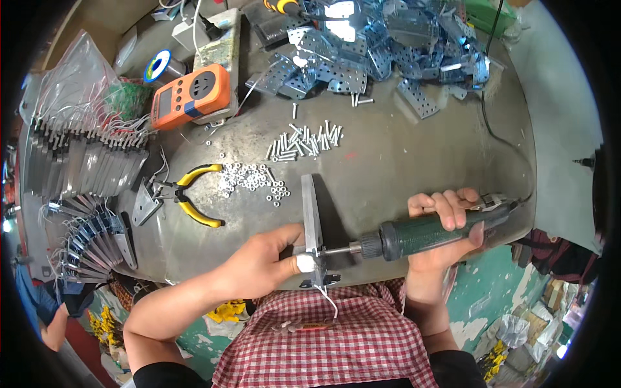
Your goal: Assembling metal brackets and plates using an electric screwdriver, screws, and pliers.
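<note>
Near the table's front edge, my left hand (262,257) is closed on a long, flat grey metal bar (312,216) held on edge. A dark bracket and a white wire show at the bar's near end. My right hand (445,253) is wrapped around a dark green electric screwdriver (414,237) lying sideways. Its bit (337,249) points left and meets the bar's near end beside my left thumb. The exact contact point is too small to make out. Loose nuts (249,180) and a pile of screws (310,141) lie beyond my left hand.
Yellow-handled pliers (187,194) lie left of the nuts. Stacked grey bars with wires (84,165) fill the left side. An orange socket meter (194,96) stands behind them. Perforated metal brackets (343,64) are heaped at the back. A black cord (488,123) runs down the right side.
</note>
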Motion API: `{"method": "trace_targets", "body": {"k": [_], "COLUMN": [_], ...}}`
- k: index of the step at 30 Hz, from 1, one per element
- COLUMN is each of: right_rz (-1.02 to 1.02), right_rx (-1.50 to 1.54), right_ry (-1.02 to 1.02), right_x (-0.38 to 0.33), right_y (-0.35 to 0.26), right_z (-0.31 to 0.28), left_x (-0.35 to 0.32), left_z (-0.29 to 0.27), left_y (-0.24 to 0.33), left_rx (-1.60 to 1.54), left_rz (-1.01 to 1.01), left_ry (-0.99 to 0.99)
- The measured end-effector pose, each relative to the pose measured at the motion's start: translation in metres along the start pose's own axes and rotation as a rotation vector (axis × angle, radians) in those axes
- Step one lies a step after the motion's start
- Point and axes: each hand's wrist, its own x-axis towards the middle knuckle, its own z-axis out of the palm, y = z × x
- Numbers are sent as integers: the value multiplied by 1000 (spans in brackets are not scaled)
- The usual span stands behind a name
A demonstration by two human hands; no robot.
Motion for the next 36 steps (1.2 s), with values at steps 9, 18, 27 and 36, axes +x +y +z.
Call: {"method": "trace_targets", "body": {"k": [9,18,27,36], "right_rz": [97,-109,85,129], "right_rx": [75,-405,-284,-283], "right_ry": [363,294,-14,46], "right_x": [1,22,18,5], "right_y": [-7,-58,-55,-19], "right_z": [0,-37,-49,-23], "left_x": [12,0,-141,-163], "left_z": [1,-24,-81,-135], "left_y": [-4,-34,-121,-186], "left_rx": [659,1053,-102,827], "left_rz": [665,897,234,-228], "left_ry": [310,460,1818,1807]}}
